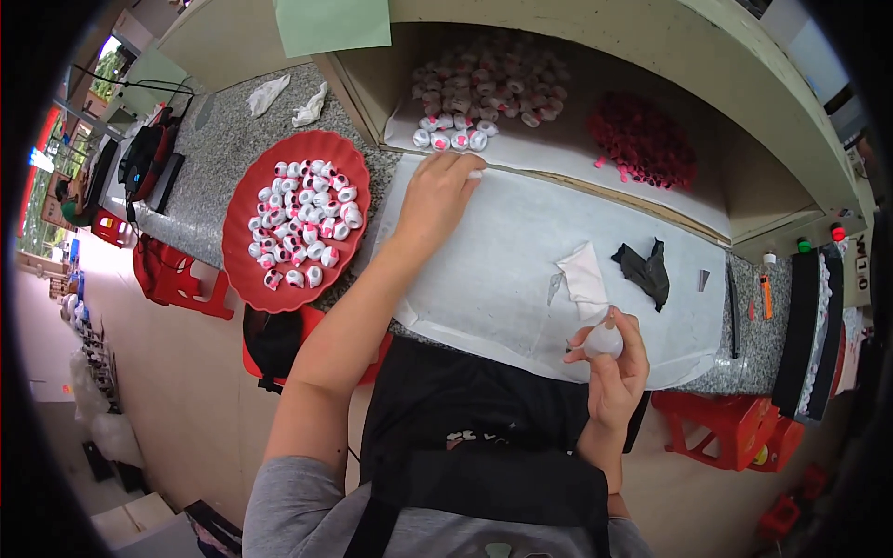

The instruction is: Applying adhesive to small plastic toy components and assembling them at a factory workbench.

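Note:
My left hand [435,203] reaches to the far edge of the white sheet, just below the shelf opening. Its fingers are closed, with a small white piece [475,174] showing at the tips. Over the near right part of the sheet, my right hand [616,372] grips a translucent white bulb-shaped piece [604,341], its narrow end pointing up. Beside that hand lie a folded white cloth [583,279] and a crumpled black cloth [645,273]. Small white round pieces with pink and dark marks [458,140] stand in rows on the shelf, close to my left hand.
Left of the sheet [465,251], a red scalloped tray [244,279] holds many similar round pieces. A pile of pink-red pieces [644,139] sits at the shelf's right. An orange-handled tool [766,296] and black strips [802,344] lie at the far right. Red stools [716,428] stand below.

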Available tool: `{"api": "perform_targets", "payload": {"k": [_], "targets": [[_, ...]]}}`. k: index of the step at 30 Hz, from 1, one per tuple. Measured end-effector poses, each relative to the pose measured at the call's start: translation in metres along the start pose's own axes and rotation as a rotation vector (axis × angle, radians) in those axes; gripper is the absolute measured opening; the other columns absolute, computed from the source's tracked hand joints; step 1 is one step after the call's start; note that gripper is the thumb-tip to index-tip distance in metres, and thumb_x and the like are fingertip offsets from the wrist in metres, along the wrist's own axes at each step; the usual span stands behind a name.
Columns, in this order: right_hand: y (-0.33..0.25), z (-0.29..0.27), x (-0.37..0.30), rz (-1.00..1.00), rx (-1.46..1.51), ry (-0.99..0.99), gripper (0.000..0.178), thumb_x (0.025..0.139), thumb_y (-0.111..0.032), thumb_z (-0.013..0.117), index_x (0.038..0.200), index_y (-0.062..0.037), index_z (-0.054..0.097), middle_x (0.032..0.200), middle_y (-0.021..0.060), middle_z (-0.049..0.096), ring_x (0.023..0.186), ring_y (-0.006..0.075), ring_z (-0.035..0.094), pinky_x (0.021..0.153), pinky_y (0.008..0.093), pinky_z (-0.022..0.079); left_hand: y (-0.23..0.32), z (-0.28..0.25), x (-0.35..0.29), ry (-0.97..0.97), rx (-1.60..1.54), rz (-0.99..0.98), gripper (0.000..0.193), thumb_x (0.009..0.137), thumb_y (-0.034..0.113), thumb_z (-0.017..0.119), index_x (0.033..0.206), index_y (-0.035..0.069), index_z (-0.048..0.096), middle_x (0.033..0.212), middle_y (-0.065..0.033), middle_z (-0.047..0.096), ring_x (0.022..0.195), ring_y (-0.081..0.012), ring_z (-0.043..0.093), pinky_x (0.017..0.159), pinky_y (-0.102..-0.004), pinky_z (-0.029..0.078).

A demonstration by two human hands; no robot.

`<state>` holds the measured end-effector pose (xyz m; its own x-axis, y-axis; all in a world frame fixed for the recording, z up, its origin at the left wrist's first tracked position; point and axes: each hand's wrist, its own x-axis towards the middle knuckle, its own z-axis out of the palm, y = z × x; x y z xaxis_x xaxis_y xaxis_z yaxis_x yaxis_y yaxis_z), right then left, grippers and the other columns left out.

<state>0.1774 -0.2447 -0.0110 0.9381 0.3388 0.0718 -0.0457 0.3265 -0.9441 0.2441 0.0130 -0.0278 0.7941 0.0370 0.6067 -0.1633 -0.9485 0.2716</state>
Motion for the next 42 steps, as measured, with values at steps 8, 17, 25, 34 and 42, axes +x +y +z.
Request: {"api": "perform_targets", "payload": {"k": [8,17,25,34,42], "targets": [[-0.018,0.009,0.004,-0.227,0.45,0.215,0.033,0.071,-0.008,0.06,0.096,-0.0042,0.039,0.091,0.0067,0.04,0.075,0.0117,0.041,0.06,0.0202,0.036,0.089,-0.04,-0.055,-0.136,-1.691,-0.576,0.02,0.071,-0.004,0.054,0.09,-0.001,0.053,0.099,-0.0145,0.051,0.083,-0.0192,0.053,0.075,-0.0293,0.042],[-0.026,0.043,0.001,-0.645,-0.216,0.204,0.037,0.071,-0.027,0.06,0.093,-0.0051,0.039,0.083,0.0062,0.038,0.065,0.0128,0.037,0.056,0.022,0.034,0.103,-0.048,-0.071,-0.018,-1.834,-0.613,0.027,0.072,-0.003,0.053,0.098,0.0,0.048,0.1,-0.0163,0.05,0.085,-0.0186,0.053,0.076,-0.0314,0.043],[-0.016,0.045,0.0,-0.765,-0.356,0.189,0.044,0.066,-0.036,0.064,0.085,-0.0059,0.038,0.075,0.0051,0.038,0.056,0.0109,0.038,0.046,0.0199,0.033,0.103,-0.055,-0.075,-0.025,-1.837,-0.637,0.031,0.072,-0.003,0.054,0.101,-0.001,0.045,0.1,-0.0164,0.05,0.088,-0.0193,0.052,0.078,-0.0313,0.043],[-0.013,0.048,0.002,-0.793,-0.386,0.22,0.044,0.065,-0.036,0.066,0.083,-0.006,0.039,0.072,0.0046,0.038,0.053,0.0097,0.037,0.044,0.0188,0.032,0.102,-0.054,-0.075,-0.047,-1.84,-0.636,0.032,0.072,-0.003,0.053,0.102,-0.002,0.044,0.1,-0.016,0.05,0.091,-0.0183,0.051,0.078,-0.0308,0.043],[-0.017,0.047,-0.001,-0.749,-0.373,0.217,0.044,0.063,-0.036,0.068,0.08,-0.0067,0.04,0.071,0.0037,0.038,0.051,0.009,0.036,0.044,0.0192,0.033,0.105,-0.052,-0.076,-0.062,-1.835,-0.64,0.032,0.072,-0.004,0.052,0.103,-0.003,0.044,0.101,-0.0159,0.05,0.089,-0.0185,0.051,0.078,-0.0305,0.043]]}}
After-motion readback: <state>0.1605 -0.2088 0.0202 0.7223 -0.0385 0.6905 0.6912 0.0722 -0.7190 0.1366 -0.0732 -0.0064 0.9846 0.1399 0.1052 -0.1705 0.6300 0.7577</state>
